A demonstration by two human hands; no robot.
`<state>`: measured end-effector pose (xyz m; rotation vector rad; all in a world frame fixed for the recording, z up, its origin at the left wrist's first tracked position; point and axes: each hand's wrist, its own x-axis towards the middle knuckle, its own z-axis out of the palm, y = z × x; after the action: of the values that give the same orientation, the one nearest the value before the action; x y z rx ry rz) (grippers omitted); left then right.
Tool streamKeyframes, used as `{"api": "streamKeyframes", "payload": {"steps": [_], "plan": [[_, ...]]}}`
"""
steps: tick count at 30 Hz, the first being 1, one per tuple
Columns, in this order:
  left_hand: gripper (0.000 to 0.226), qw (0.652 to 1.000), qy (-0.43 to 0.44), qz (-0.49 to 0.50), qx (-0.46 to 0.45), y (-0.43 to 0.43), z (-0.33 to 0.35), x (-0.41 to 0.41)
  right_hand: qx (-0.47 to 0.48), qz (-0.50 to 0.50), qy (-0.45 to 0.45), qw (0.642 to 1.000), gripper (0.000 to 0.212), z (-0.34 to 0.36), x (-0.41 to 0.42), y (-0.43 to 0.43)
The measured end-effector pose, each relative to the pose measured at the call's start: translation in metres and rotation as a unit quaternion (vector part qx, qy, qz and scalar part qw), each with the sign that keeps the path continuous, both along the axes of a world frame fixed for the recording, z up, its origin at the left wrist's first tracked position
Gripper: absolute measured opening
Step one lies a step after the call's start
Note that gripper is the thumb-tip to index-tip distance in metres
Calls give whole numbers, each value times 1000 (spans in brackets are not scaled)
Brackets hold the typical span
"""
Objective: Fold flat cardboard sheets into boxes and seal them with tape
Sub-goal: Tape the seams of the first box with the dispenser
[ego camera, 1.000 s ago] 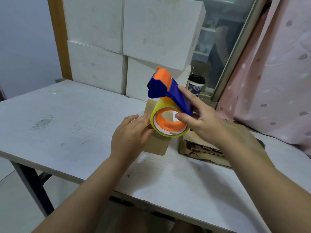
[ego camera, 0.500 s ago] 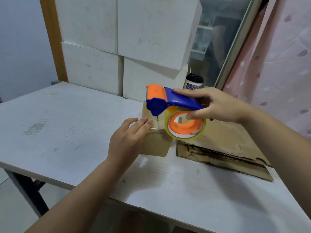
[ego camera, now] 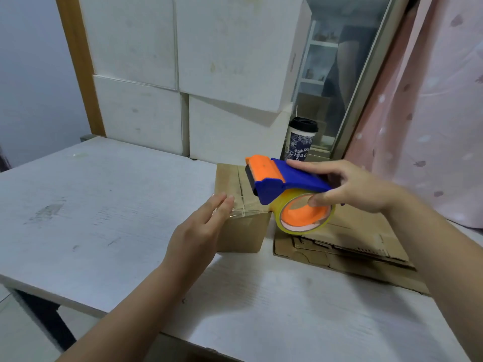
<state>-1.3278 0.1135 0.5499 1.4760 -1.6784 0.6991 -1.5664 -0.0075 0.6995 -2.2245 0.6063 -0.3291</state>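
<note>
A small brown cardboard box (ego camera: pixel 244 231) stands on the white table (ego camera: pixel 104 205), with clear tape across its top seam. My left hand (ego camera: pixel 201 231) lies with straight fingers against the box's near left edge, over the tape end. My right hand (ego camera: pixel 350 186) grips a blue and orange tape dispenser (ego camera: pixel 282 181), thumb on the orange core of its clear tape roll (ego camera: pixel 305 215). The dispenser hovers over the box's right side.
A stack of flat cardboard sheets (ego camera: pixel 352 246) lies to the right of the box. White foam blocks (ego camera: pixel 209 74) stand along the table's back. A lidded paper cup (ego camera: pixel 300 142) sits behind the box. A pink curtain (ego camera: pixel 431 100) hangs at right.
The dispenser has tipped from upright to level and moved right, off the box's top toward its right side. My left hand has stayed on the box, fingers straightened over the tape.
</note>
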Motion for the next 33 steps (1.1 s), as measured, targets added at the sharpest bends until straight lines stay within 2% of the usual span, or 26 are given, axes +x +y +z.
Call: {"api": "streamKeyframes", "payload": {"steps": [6, 9, 12, 16, 20, 25, 30, 33], "plan": [[61, 1000, 8, 9, 11, 1, 3, -3, 24, -30, -76, 996, 76, -25, -10, -16], [71, 1000, 12, 1, 15, 0, 2, -5, 63, -37, -109, 991, 73, -39, -12, -20], [78, 999, 24, -13, 22, -1, 0, -3, 94, -47, -121, 987, 82, -51, -13, -21], [66, 1000, 17, -12, 11, -1, 0, -1, 138, -47, -170, 975, 81, -60, -13, -17], [64, 999, 33, -2, 16, 0, 0, -3, 201, -37, -238, 949, 79, -73, -12, -13], [54, 999, 41, -5, 9, 0, 3, -5, 248, -12, -256, 934, 75, -85, -11, -9], [34, 998, 64, -17, 14, -4, 6, 1, 202, -47, -235, 950, 76, -94, -4, -5], [44, 994, 78, -30, 64, 0, 16, 1, 187, -68, -240, 950, 69, -95, 0, 0]]}}
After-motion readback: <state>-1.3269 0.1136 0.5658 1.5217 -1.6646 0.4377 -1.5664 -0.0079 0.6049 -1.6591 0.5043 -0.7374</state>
